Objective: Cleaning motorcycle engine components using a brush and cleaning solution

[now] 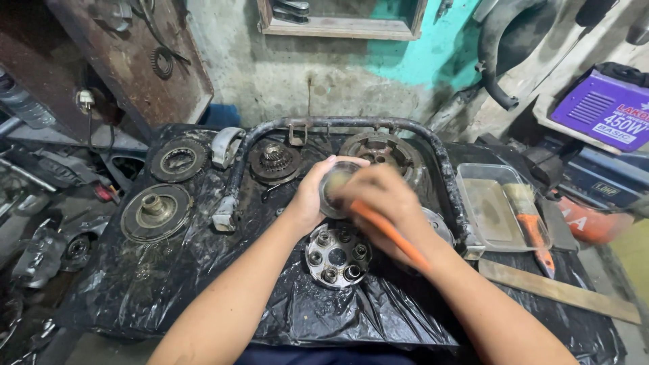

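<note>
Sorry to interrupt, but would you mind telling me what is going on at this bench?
A person holds a round metal part in the left hand and works at it with an orange-handled tool in the right hand, which is blurred. A hub with studs lies just below on black plastic sheeting, with other greasy discs around and a brush in a tray.

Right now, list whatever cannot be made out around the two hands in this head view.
- Round part held in the left hand: its face is mostly covered by the right hand.
- Orange-handled tool: its working end is hidden behind the right hand, which is motion-blurred.
- Metal disc behind the right wrist: only an edge shows.
- Black plastic sheet: its near edge is cut off by the frame.
</note>
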